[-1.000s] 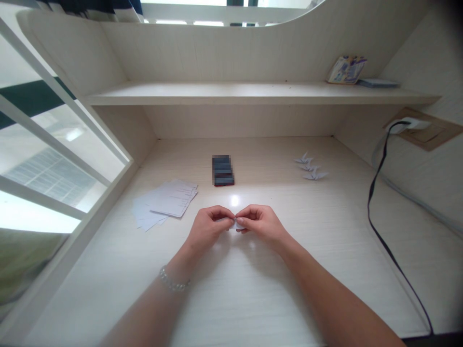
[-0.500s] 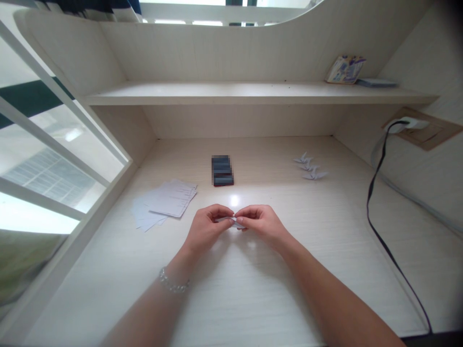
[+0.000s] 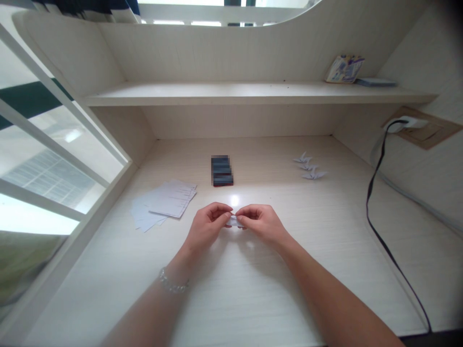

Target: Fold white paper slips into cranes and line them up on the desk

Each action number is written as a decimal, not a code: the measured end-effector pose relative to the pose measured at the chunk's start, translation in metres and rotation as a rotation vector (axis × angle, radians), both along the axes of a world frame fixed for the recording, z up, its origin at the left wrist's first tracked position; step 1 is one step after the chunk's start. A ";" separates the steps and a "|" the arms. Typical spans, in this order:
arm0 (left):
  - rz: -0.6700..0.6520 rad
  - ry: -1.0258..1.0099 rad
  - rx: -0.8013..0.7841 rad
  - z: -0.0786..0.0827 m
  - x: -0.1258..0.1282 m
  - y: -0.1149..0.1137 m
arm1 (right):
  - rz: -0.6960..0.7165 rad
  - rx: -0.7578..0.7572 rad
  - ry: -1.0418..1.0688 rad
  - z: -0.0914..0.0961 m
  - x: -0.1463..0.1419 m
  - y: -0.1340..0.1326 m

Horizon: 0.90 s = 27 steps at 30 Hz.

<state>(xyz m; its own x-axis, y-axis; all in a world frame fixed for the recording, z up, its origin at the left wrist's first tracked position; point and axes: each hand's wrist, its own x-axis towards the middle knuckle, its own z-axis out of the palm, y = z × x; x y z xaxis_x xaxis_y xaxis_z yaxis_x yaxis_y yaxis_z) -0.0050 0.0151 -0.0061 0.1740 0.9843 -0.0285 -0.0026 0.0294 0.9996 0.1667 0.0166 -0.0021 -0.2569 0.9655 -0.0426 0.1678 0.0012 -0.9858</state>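
Observation:
Between my fingertips is a small folded piece of white paper [image 3: 234,221], mostly covered by the thumbs and fingers. My left hand [image 3: 208,224] pinches its left end, with a clear beaded bracelet [image 3: 173,284] on that wrist. The right end is pinched by my right hand [image 3: 261,222]. Both hands are just above the desk, nearly touching each other. Several white paper cranes [image 3: 309,166] sit in a row at the back right. Loose white paper sheets [image 3: 173,198] lie overlapping to the left of my hands.
A dark, pixelated rectangular object [image 3: 222,170] lies behind my hands on the pale desk [image 3: 238,299]. From a wall socket [image 3: 427,127] a black cable [image 3: 372,207] runs down the right side. The shelf [image 3: 217,91] above holds a colourful packet [image 3: 345,69] and a flat bluish item [image 3: 376,82].
My left thumb and fingers have shifted slightly on the folded paper, and a different part of it now shows between the hands. The sheets and cranes stay in place.

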 end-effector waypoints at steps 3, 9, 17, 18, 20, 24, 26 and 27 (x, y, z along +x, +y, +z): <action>-0.011 0.059 0.044 -0.003 0.000 0.000 | 0.023 -0.010 0.026 0.000 -0.001 0.000; 0.028 0.091 0.097 -0.006 0.000 -0.001 | 0.011 -0.049 0.101 -0.001 -0.003 0.000; 0.097 0.094 0.136 -0.003 0.001 -0.003 | -0.002 0.039 -0.037 -0.002 -0.002 -0.002; 0.092 0.082 0.136 -0.003 0.001 -0.003 | -0.001 0.055 -0.047 -0.001 -0.002 -0.002; 0.083 0.056 0.135 -0.001 0.001 -0.003 | -0.004 0.078 -0.044 -0.001 -0.001 -0.002; 0.090 0.030 0.133 0.001 0.000 -0.004 | 0.002 0.100 -0.039 -0.001 -0.002 -0.002; 0.094 0.019 0.122 0.001 0.000 -0.004 | 0.003 0.114 -0.050 -0.001 -0.002 -0.003; 0.096 0.011 0.116 0.001 0.000 -0.004 | 0.004 0.122 -0.057 -0.001 -0.002 -0.003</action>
